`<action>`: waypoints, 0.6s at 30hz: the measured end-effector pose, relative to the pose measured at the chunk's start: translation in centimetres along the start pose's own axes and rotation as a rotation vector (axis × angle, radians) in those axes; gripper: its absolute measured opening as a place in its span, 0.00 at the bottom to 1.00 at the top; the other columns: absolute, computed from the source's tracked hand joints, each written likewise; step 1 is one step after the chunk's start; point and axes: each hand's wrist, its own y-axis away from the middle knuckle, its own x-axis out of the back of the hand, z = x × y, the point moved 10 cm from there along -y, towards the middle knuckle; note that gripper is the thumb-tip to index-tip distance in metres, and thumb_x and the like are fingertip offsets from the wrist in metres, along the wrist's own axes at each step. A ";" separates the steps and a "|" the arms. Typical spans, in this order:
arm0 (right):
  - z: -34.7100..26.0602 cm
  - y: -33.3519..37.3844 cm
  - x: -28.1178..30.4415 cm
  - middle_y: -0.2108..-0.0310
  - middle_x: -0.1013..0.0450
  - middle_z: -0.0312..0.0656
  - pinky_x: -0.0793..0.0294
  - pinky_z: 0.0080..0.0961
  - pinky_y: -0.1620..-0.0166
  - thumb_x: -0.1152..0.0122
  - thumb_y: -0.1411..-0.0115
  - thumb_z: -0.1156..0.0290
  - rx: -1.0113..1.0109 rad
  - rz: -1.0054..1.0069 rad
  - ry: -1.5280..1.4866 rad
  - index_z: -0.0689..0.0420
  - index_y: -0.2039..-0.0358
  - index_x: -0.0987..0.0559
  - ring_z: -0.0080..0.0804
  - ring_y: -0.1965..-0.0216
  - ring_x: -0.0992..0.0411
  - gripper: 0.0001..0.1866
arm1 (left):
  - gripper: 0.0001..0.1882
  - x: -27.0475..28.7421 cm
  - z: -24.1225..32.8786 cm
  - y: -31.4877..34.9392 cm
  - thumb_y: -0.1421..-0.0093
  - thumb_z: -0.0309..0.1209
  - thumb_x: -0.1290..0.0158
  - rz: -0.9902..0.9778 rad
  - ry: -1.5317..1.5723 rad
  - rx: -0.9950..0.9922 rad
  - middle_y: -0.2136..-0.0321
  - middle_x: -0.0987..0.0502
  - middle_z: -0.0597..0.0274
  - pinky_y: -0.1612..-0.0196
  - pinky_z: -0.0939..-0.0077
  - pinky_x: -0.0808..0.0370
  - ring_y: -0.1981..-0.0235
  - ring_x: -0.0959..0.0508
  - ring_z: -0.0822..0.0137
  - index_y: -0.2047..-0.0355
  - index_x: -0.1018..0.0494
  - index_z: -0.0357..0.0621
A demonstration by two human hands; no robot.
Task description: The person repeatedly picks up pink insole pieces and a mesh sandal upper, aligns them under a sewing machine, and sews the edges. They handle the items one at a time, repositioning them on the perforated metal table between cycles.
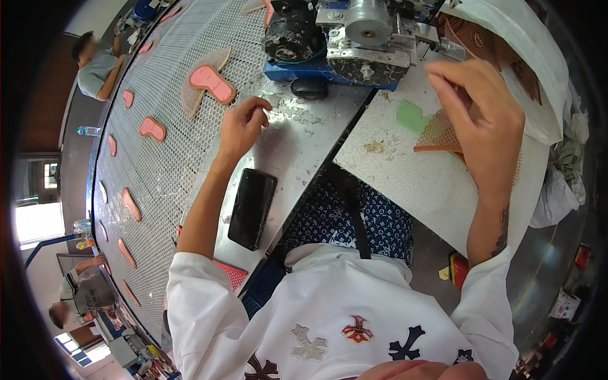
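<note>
My left hand [244, 126] hangs above the metal ledge beside the conveyor, its fingers loosely bent and slightly apart, with nothing visible in them. Just beyond it, a pink sole-shaped piece with a brown rim [213, 83] lies on a pale tan mesh piece [192, 101] on the conveyor. My right hand [484, 117] is raised over the white tabletop, thumb and forefinger brought together; anything between the tips is too small to tell. Under that hand, partly hidden, lies a brown mesh piece with an orange-brown edge [437, 139]. A light green flat piece [411, 116] touches it.
A machine with a metal roller [367, 25] stands ahead on a blue base. A black phone [252, 209] lies on the ledge [297, 142]. The white mesh conveyor [171, 161] carries several pink pieces. A white sack [538, 57] holds brown pieces. Two people are at the far left.
</note>
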 end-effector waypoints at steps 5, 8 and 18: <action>-1.1 -1.9 -2.1 0.72 0.26 0.36 0.33 0.19 0.70 0.31 0.44 0.80 0.086 -0.026 0.096 0.61 0.63 0.17 0.22 0.74 0.32 0.08 | 0.12 -0.9 -4.5 -1.1 0.41 0.29 0.53 0.104 -0.040 -0.004 0.77 0.19 0.60 0.68 0.72 0.25 0.75 0.19 0.67 0.64 0.20 0.44; -0.7 -2.2 -2.9 0.73 0.26 0.36 0.33 0.19 0.70 0.31 0.44 0.81 0.069 -0.051 0.159 0.61 0.63 0.16 0.21 0.74 0.32 0.07 | 0.09 -1.2 -3.5 -0.8 0.41 0.32 0.50 0.185 -0.182 -0.119 0.77 0.20 0.58 0.67 0.67 0.25 0.75 0.19 0.59 0.67 0.21 0.47; -0.7 -2.7 -4.4 0.72 0.25 0.34 0.35 0.16 0.70 0.30 0.46 0.81 0.018 -0.103 0.260 0.60 0.66 0.16 0.18 0.76 0.34 0.07 | 0.07 -1.2 -3.0 -0.5 0.41 0.33 0.48 0.172 -0.207 -0.103 0.79 0.22 0.59 0.70 0.68 0.27 0.78 0.22 0.60 0.69 0.21 0.48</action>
